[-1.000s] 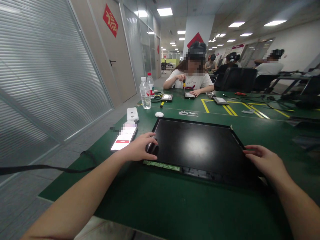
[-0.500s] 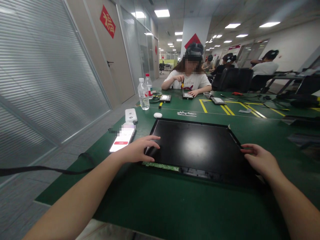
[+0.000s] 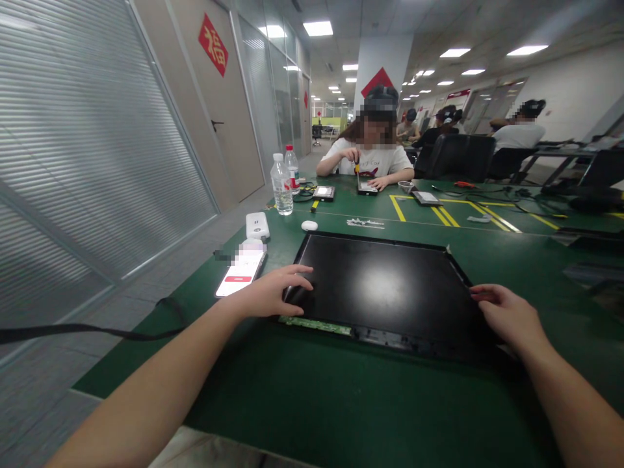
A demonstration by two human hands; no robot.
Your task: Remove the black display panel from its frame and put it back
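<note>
A large black display panel lies flat on the green table, with a green circuit strip showing along its near edge. My left hand rests on the panel's near left corner, fingers stretched out flat on it. My right hand lies on the panel's right edge, fingers extended along the rim. Neither hand grips anything that I can see.
A lit phone lies left of the panel, with a white box and a small white case behind it. Two water bottles stand further back. A person across the table holds a screwdriver over a device. A black cable runs off the left.
My left fingers have straightened from a curled touch to lying flat on the corner. The view shifted slightly; the panel and my right hand stay put.
</note>
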